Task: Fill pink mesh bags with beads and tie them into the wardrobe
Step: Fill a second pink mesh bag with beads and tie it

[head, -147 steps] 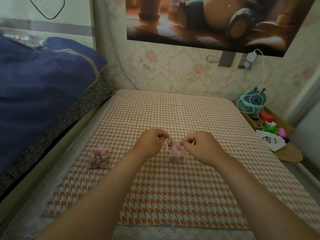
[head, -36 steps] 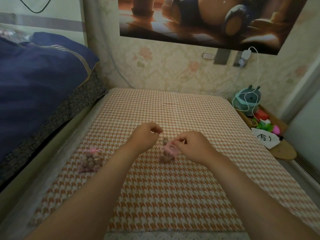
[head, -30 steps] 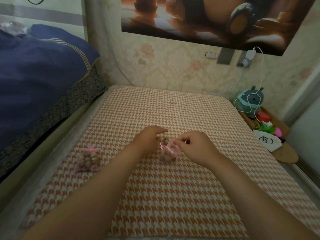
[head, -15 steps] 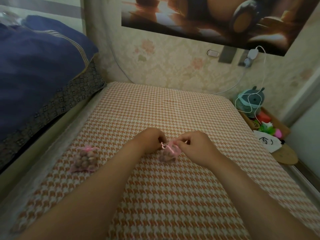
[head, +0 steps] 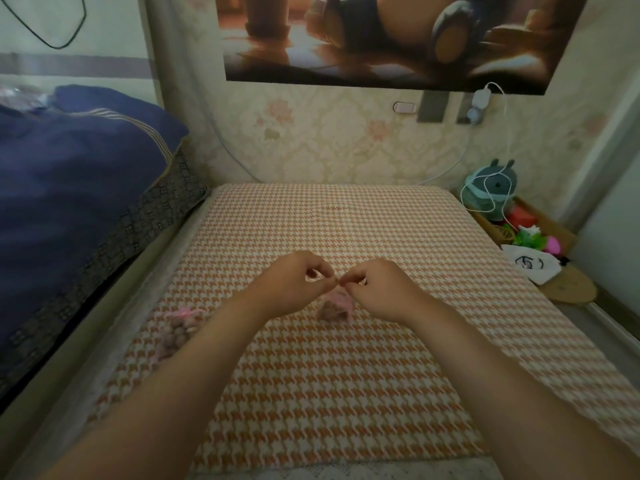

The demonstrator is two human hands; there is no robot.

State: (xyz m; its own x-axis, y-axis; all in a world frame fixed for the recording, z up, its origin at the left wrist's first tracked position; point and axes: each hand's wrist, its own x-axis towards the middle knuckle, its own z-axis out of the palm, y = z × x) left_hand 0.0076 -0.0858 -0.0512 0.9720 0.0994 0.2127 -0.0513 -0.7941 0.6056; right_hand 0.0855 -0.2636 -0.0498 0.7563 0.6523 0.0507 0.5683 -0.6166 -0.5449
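A small pink mesh bag (head: 335,304) holding brown beads rests on the orange houndstooth surface (head: 346,375) in the middle. My left hand (head: 294,285) and my right hand (head: 377,289) hover just above it, fingertips nearly touching, each pinching the bag's thin pink drawstring at the top. A second pink mesh bag (head: 178,327) full of brown beads lies to the left, partly hidden behind my left forearm. No wardrobe is in view.
A dark blue quilt (head: 69,202) is piled on the left. At the right edge a wooden box (head: 540,230) holds a teal plush toy (head: 491,188) wrapped in a white cable, and coloured items. A white paper (head: 530,268) lies beside it. A wallpapered wall stands behind.
My left hand closed and came in to meet my right hand above the bag. Both now pinch the string. The bag's top is drawn narrower than before.
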